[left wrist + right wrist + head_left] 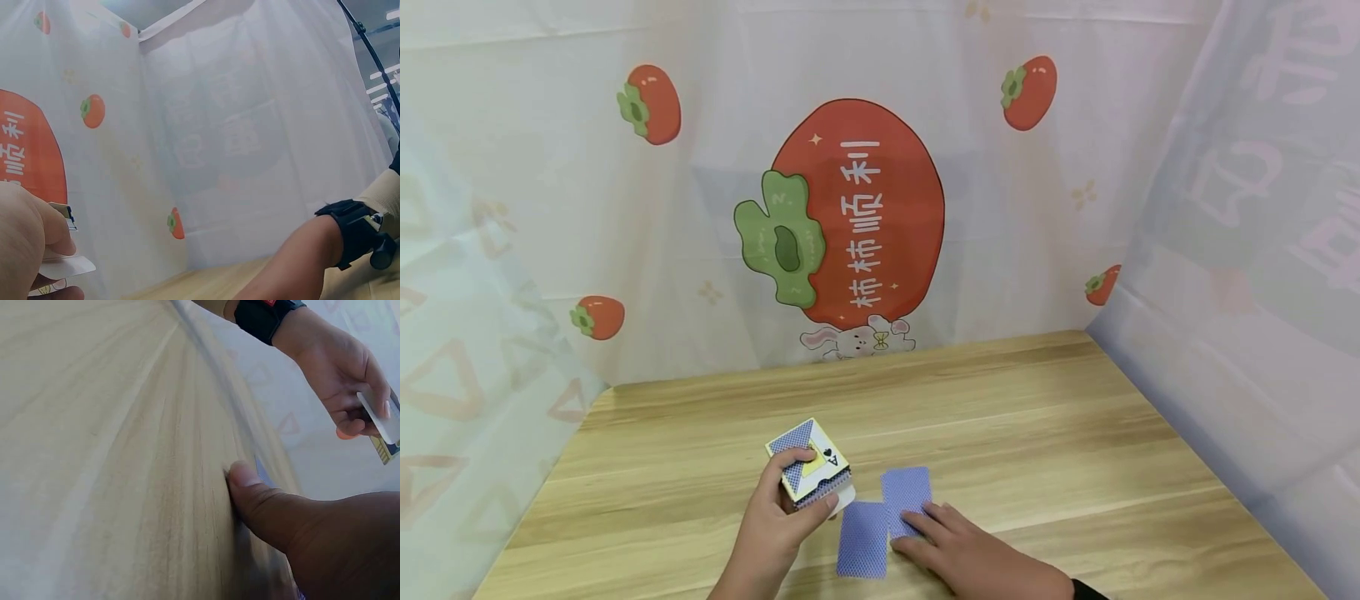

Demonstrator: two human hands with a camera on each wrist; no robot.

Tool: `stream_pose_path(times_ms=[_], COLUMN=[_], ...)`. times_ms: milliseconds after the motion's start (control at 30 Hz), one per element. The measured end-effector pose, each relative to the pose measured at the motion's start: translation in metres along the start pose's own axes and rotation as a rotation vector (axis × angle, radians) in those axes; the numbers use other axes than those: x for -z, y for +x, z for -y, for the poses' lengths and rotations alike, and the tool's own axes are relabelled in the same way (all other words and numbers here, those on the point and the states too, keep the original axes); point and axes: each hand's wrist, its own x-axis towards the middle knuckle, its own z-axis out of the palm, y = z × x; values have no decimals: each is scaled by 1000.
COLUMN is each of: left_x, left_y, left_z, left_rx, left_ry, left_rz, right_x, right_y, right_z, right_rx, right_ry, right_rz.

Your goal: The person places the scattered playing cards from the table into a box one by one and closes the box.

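The left hand (778, 521) grips a card box (808, 463), fingers curled round its near side and thumb on top, holding it just above the bench (1037, 433). To its right, the right hand (970, 550) lies with straight fingers pressing on the far card (906, 492). A second, near card (861, 540) lies face down between the two hands, touching the first, long axis running near to far. The right hand is nearer both cards. A persimmon-print curtain (857, 208) hangs beyond.
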Motion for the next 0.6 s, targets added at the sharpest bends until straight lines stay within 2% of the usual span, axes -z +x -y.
stream_pose_path(times_ms=[200,333,600], left_x=[0,0,0], left_y=[0,0,0], left_z=[0,2,2], left_rx=[-1,-7,-23], left_ry=[3,14,27], left_rz=[3,1,5], right_x=[3,5,15], right_y=[18,29,50], right_z=[2,1,-6], right_rx=[-21,-86,-196], right_ry=[-15,-22,36], right_rz=[-22,-11,27])
